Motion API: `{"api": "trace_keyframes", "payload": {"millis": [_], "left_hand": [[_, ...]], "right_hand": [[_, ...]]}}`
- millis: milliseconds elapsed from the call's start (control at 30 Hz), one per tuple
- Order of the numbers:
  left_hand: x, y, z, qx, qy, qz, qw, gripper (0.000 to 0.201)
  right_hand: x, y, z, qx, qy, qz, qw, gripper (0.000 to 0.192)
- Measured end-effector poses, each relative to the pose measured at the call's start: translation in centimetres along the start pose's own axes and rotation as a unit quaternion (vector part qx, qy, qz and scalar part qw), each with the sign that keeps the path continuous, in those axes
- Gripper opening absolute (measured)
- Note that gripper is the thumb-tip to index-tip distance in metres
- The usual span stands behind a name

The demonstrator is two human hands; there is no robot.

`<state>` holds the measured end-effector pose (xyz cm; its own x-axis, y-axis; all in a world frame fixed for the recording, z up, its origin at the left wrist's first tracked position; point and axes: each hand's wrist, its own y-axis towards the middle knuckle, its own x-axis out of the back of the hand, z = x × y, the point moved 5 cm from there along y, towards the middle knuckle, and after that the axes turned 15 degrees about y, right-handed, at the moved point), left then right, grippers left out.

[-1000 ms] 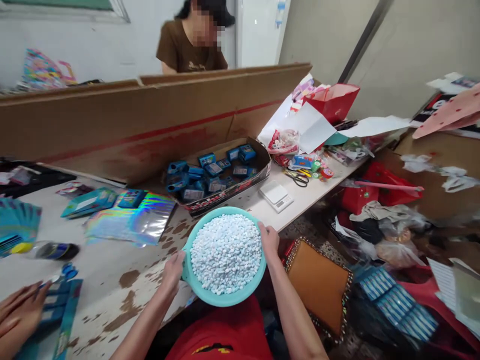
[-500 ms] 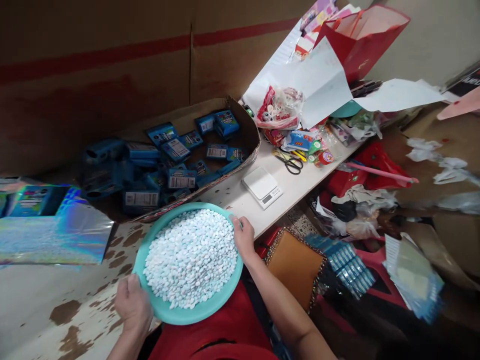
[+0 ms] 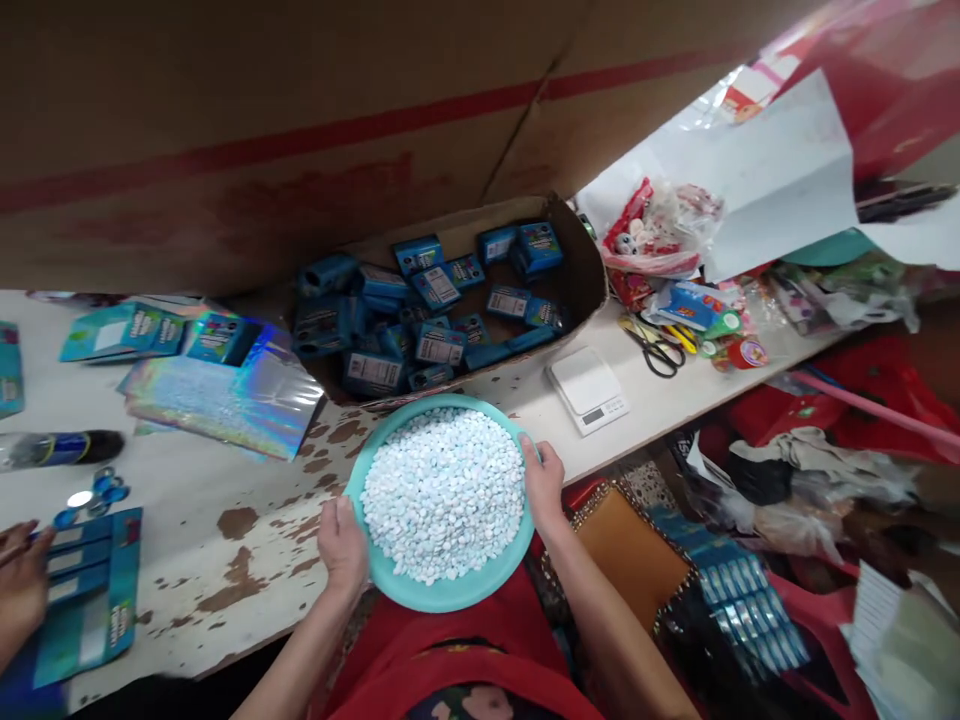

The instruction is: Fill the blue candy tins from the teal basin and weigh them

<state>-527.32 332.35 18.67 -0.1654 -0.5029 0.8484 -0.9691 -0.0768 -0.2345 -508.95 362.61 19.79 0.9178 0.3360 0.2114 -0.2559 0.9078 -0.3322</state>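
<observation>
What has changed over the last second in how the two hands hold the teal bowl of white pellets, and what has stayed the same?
The teal bowl dipped to the left half a second ago and is now level again at the table edge. The left hand and right hand kept their grip on opposite rims. The white pellets stayed heaped inside; nothing was let go.

Open table left, clutter ahead
Bare table [image 3: 195, 520] left of bowl [image 3: 450, 595]; box [image 3: 577, 260] blocks ahead; scale [image 3: 587, 388] at right.

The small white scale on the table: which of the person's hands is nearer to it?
Right. The right hand grips the teal bowl's rim just below-left of the scale; the left hand holds the bowl's opposite side, farther away.
</observation>
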Motion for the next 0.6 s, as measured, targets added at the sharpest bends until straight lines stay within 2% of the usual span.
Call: {"api": "trace_keyframes", "payload": {"millis": [233,267,333,400,433,467,533,600], "left_hand": [[0.0,-1.0,0.2,0.016,-0.055,0.015,0.998,0.029],[0.5,-0.9,-0.1,0.009,-0.065,0.005,0.998,0.029],[2.4,0.2,-1.7,-0.037,-0.087,-0.056,0.994,0.035],[5.2,2.3,-5.3,-0.139,-0.087,-0.146,0.976,0.043],[6.5,3.7,-7.7,-0.202,-0.066,-0.178,0.961,0.043],[7.4,5.4,-10.4,-0.26,-0.029,-0.186,0.947,0.041],[8.4,9.1,-15.8,-0.354,0.066,-0.173,0.917,0.044],[7.9,12.5,-20.4,-0.421,0.18,-0.119,0.881,0.058]], "right_hand": [[-0.5,1.1,0.8,-0.008,0.001,0.024,1.0,0.055],[-0.6,1.1,0.9,-0.01,0.001,0.026,1.0,0.055],[-0.5,1.0,1.0,-0.011,0.001,0.028,1.0,0.055],[-0.4,0.8,1.0,-0.009,-0.003,0.026,1.0,0.055],[-0.4,0.8,1.0,-0.008,-0.005,0.024,1.0,0.055],[-0.4,0.7,1.1,-0.005,-0.007,0.022,1.0,0.055],[-0.4,0.6,1.1,0.0,-0.01,0.017,1.0,0.055],[-0.5,0.5,1.2,0.006,-0.014,0.012,1.0,0.055]]}}
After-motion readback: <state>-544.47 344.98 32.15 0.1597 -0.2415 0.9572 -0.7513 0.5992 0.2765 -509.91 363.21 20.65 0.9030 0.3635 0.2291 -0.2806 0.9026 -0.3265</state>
